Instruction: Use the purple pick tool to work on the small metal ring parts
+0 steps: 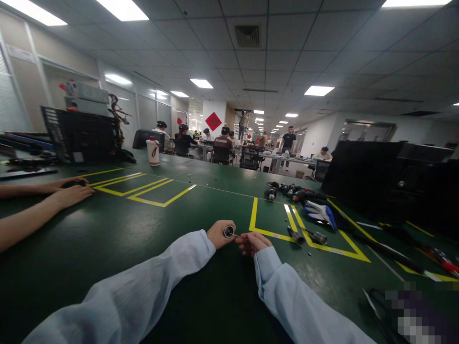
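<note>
My left hand (218, 233) is closed around a round metal connector (228, 231), its open ring-shaped end facing me. Between the fingertips of my right hand (255, 242) is a thin rod-like piece (237, 235), whose exact kind I cannot make out; its tip reaches to the connector's opening. To the right of my hands, a loose metal connector (295, 236) lies on the green table, partly over yellow tape. Beside it rests a second metal connector (317, 237) with a thin stem.
Several dark cylindrical parts (272, 192) and blue-white gloves (321, 213) lie at the right. Scissors (375, 303) and a red-handled tool (448, 264) are nearer the right edge. Another person's hands (71, 191) rest at the left. A white cup (153, 152) stands farther back.
</note>
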`<move>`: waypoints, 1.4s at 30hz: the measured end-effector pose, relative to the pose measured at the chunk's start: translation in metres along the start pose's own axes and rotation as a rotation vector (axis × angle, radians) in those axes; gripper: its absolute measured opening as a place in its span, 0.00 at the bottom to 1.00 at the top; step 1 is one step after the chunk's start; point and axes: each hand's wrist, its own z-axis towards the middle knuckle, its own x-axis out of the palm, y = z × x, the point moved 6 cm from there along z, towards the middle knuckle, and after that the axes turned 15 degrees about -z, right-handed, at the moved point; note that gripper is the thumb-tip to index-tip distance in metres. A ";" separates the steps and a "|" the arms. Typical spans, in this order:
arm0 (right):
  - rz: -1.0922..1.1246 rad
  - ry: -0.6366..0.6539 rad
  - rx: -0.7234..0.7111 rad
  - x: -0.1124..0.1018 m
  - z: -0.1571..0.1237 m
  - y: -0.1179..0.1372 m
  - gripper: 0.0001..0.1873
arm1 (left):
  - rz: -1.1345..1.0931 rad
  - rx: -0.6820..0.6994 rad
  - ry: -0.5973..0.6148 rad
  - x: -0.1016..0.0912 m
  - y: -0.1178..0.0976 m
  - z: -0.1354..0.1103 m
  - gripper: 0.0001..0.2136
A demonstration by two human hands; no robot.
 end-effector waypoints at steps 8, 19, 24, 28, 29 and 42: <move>-0.112 -0.064 -0.081 -0.001 -0.004 0.007 0.16 | 0.113 -0.014 -0.009 -0.002 -0.003 -0.002 0.05; -0.079 -0.014 -0.037 0.005 -0.006 0.007 0.14 | 0.035 0.023 0.046 0.001 -0.003 0.000 0.04; -0.011 0.011 -0.022 0.008 -0.005 0.005 0.16 | -0.096 0.017 0.005 -0.001 -0.004 -0.001 0.03; 0.015 0.009 -0.022 0.007 -0.003 0.003 0.18 | -0.162 0.008 -0.010 -0.001 -0.003 -0.001 0.05; 0.017 0.004 -0.025 0.006 -0.002 0.003 0.18 | -0.168 0.005 -0.013 -0.001 -0.002 0.000 0.05; -0.002 -0.046 -0.052 0.003 -0.001 0.003 0.16 | -0.123 -0.019 -0.024 -0.002 -0.002 -0.003 0.08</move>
